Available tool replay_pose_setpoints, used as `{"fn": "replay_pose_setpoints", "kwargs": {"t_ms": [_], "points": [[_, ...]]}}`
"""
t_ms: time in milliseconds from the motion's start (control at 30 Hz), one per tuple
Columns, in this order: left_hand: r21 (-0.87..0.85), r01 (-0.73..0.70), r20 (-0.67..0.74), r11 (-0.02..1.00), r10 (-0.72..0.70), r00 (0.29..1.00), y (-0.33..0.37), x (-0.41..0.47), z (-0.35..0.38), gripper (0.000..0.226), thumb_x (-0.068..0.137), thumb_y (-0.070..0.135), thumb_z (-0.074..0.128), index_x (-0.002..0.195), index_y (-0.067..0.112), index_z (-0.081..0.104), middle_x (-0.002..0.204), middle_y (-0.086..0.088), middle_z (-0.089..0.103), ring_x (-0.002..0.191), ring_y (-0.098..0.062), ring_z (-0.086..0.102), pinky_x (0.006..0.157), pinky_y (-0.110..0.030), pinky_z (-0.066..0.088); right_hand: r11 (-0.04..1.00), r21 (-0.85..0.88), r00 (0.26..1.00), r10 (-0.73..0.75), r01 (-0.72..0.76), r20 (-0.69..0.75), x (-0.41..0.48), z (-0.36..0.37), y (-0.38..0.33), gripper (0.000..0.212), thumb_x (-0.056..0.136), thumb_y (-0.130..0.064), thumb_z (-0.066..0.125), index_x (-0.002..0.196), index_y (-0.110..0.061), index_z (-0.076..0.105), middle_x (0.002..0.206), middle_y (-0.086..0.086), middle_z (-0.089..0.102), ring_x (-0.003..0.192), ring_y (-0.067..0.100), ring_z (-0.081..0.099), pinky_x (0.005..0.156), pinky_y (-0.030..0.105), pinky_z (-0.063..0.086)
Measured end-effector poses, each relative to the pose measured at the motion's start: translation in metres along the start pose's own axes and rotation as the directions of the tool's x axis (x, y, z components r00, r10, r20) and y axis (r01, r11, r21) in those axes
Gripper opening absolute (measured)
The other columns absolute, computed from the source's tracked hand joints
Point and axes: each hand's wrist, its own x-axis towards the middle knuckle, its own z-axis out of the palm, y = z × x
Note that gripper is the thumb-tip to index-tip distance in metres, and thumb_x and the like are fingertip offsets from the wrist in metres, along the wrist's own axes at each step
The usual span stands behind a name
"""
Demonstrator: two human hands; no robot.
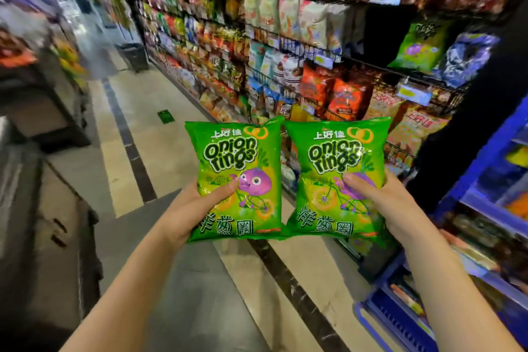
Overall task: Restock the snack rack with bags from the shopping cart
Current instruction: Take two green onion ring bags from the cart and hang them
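Note:
Two green onion rings bags are held upright side by side in front of me. My left hand grips the left onion rings bag at its lower left edge, thumb on the front. My right hand grips the right onion rings bag at its lower right edge. The snack rack, black wire shelves full of bags, runs along the right of the aisle beyond the bags. One more green onion rings bag stands on an upper right shelf with a dark gap to its left.
A blue shopping cart or rack with goods sits at the lower right, close to my right arm. A dark basket stands on the floor far down the aisle. Dark display counters line the left side. The tiled aisle floor lies between.

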Motion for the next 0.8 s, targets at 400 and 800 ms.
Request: {"fn": "replay_pose_setpoints", "kwargs": {"t_ms": [400, 800], "points": [[0.043, -0.039, 0.027, 0.998, 0.038, 0.999, 0.065, 0.205, 0.006, 0.076, 0.061, 0.047, 0.092, 0.126, 0.015, 0.068, 0.118, -0.021, 0.075, 0.106, -0.043, 0.073, 0.101, -0.061, 0.053, 0.996, -0.038, 0.99, -0.08, 0.075, -0.12, 0.189, -0.024, -0.039, 0.067, 0.064, -0.044, 0.09, 0.123, -0.027, 0.065, 0.111, -0.003, 0.078, 0.103, 0.021, 0.075, 0.099, 0.05, 0.055], [0.124, -0.215, 0.315, 0.969, 0.167, 0.934, 0.109, 0.45, 0.048, 0.055, 0.071, 0.044, 0.092, 0.118, 0.023, 0.073, 0.114, -0.005, 0.079, 0.106, -0.028, 0.075, 0.099, -0.047, 0.056, 0.989, -0.132, 0.885, -0.125, 0.073, -0.448, 0.297, -0.057, -0.061, 0.082, 0.048, -0.065, 0.093, 0.12, -0.037, 0.064, 0.112, -0.005, 0.077, 0.104, 0.025, 0.074, 0.084, 0.059, 0.06]]}}
